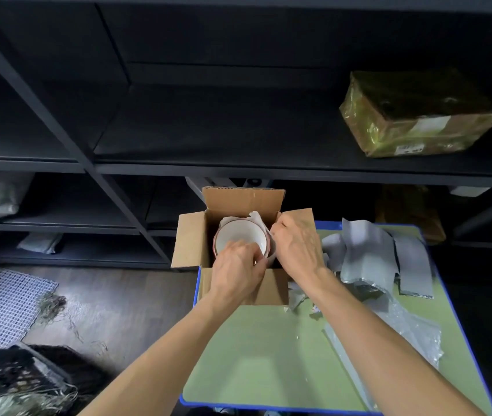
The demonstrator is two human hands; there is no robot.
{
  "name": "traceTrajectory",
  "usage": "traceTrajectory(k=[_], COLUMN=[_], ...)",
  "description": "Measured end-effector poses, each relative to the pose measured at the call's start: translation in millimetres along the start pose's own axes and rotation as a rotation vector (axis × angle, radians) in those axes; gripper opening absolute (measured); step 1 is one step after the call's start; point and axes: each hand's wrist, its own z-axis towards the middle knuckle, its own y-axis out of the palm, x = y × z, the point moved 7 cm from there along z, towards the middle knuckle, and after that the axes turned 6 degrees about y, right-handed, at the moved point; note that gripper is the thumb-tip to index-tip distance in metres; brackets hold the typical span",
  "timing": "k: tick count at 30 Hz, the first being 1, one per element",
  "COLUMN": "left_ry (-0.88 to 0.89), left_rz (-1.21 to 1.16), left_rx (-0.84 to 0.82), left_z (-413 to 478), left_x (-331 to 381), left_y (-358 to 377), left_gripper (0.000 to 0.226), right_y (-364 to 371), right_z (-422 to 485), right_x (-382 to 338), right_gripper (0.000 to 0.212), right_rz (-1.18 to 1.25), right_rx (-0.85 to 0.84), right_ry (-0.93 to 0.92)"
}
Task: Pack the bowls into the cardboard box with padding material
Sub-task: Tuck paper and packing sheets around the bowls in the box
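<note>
An open cardboard box [192, 241] stands at the far left corner of a green table [268, 349]. Inside it sits a white bowl [238, 235] with a reddish rim, stacked on another bowl, with white padding sheet [256, 219] around it. My left hand [237, 270] reaches over the box's near wall, its fingers curled at the bowl's near rim and the padding there. My right hand [297, 246] is at the box's right wall, fingers pinching the padding beside the bowl.
Grey padded sheets [367, 253] and clear plastic wrap [412, 334] lie on the table's right side. Dark shelving [238, 172] rises behind, with a taped parcel [418, 115] on it. On the floor to the left lie a mesh mat [1, 307] and a dark crate [13, 376].
</note>
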Motion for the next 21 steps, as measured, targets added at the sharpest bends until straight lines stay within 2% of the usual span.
traceTrajectory(k=[5,9,14,18,21], left_ry=[0.016,0.112,0.225,0.370,0.396], left_rz=[-0.002,0.028,-0.054,-0.126,-0.095], left_rx=[0.053,0.129,0.098,-0.004,-0.184], left_z=[-7,-22,-46,-68,-76], left_x=[5,25,67,106,122], left_y=[1,-5,4,37,82], left_gripper=[0.029,0.026,0.023,0.023,0.023], right_y=[-9,-32,-65,-63,-37], right_z=[-6,-25,-74,-123,-162], right_x=[7,13,50,100,147], right_gripper=[0.017,0.025,0.020,0.016,0.012], right_rz=[0.120,0.186,0.235,0.291,0.268], right_rx=[0.071,0.072,0.122,0.095,-0.014], right_ry=[0.044,0.020,0.047,0.182,0.337])
